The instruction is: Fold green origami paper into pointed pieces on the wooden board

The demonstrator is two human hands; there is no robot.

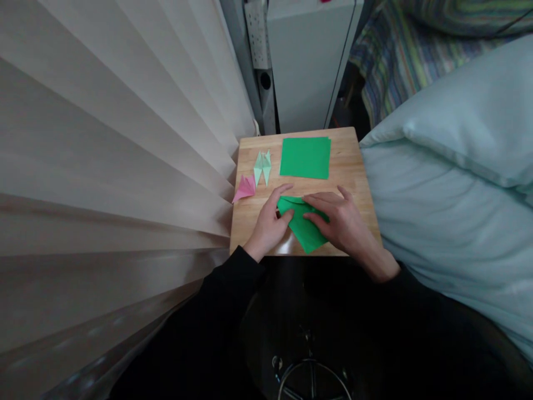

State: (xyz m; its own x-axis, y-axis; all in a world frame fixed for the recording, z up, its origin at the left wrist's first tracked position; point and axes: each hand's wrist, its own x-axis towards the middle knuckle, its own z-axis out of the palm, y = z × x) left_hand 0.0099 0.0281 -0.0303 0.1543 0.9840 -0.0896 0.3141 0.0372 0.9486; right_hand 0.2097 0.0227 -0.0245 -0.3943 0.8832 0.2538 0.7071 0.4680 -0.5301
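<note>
A green sheet of origami paper [307, 229], partly folded, lies near the front edge of the small wooden table, one corner pointing toward me. Its far edge shows a folded flap. My left hand [272, 219] grips the paper's left corner, thumb on top and fingers at the far side. From the right, my right hand [339, 216] presses on the paper, its thumb and fingers resting on the surface near the folded edge and covering the right corner.
A stack of green paper [306, 158] lies at the back of the wooden table [345, 150]. To the left are a pale green folded paper piece [262, 166] and a pink one [245, 188]. A pleated curtain [166, 139] borders the left, light blue bedding [433, 183] the right, a white cabinet [308, 61] the back.
</note>
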